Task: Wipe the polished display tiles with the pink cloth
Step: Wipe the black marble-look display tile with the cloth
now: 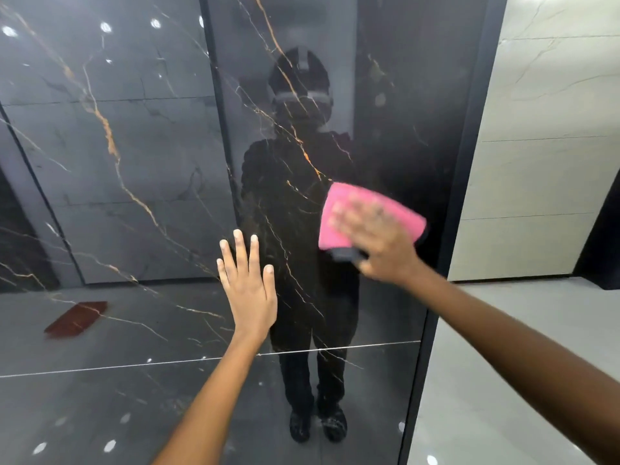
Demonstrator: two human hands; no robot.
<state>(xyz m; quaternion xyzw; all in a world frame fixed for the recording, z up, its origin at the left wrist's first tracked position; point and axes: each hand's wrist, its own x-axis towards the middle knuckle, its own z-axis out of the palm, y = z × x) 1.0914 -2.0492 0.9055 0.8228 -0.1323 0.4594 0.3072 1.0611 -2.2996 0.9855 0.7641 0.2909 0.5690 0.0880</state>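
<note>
A tall, glossy black display tile (134,162) with gold and white veins stands upright in front of me and mirrors the room and a standing person. My right hand (379,243) presses a folded pink cloth (339,229) flat against the tile's right part, fingers spread; the hand is motion-blurred. My left hand (250,290) lies flat on the tile to the left of the cloth, fingers straight and pointing up, holding nothing. A thin horizontal joint (369,346) crosses the tile below both hands.
A dark frame edge (466,196) borders the tile on the right. Beyond it stand pale cream wall tiles (543,162) and a light grey polished floor (486,380). A reddish flat object (77,318) shows only as a reflection at lower left.
</note>
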